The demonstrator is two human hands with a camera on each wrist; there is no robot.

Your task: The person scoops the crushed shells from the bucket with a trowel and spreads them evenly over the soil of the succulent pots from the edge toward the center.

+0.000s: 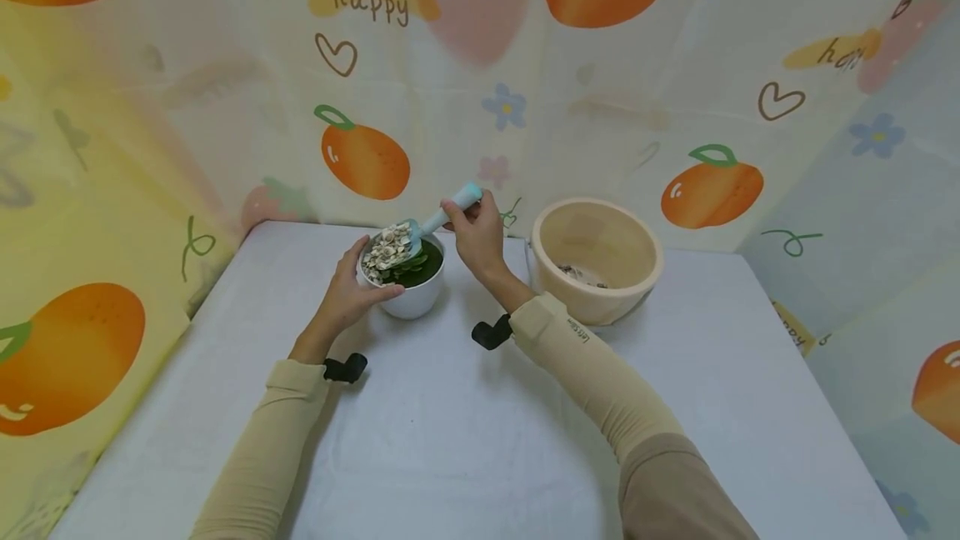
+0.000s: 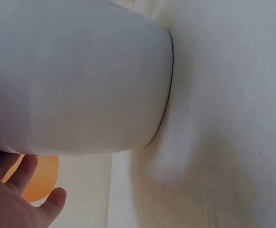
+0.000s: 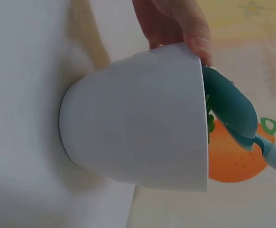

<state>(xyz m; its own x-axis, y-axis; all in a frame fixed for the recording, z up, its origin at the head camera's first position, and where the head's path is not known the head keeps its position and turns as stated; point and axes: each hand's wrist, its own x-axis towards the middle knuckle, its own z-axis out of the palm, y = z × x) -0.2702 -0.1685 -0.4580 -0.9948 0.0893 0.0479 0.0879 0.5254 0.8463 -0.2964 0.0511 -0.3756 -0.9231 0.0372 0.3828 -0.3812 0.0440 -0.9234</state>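
A white plant pot [image 1: 411, 303] stands on the table, holding a green plant [image 1: 423, 267]. Pale pebbles [image 1: 388, 247] heap toward its left side, partly in the scoop of a light-blue trowel. My left hand [image 1: 347, 294] grips the pot, thumb near the front rim and fingers along the left side. In my right hand [image 1: 480, 238], the trowel's handle [image 1: 447, 211] is pinched above the pot, tilted down to the left. From the right wrist, the teal scoop [image 3: 233, 107] shows at the pot's rim, beside some leaves. The left wrist view shows mostly pot wall [image 2: 80, 80].
Right of the pot stands a large beige basin [image 1: 592, 294] with a few pebbles [image 1: 581, 276] at its bottom. A white cloth [image 1: 450, 440] covers the table. Behind it hangs a curtain [image 1: 450, 82] printed with fruit. Black wrist cameras [image 1: 491, 332] sit under both wrists.
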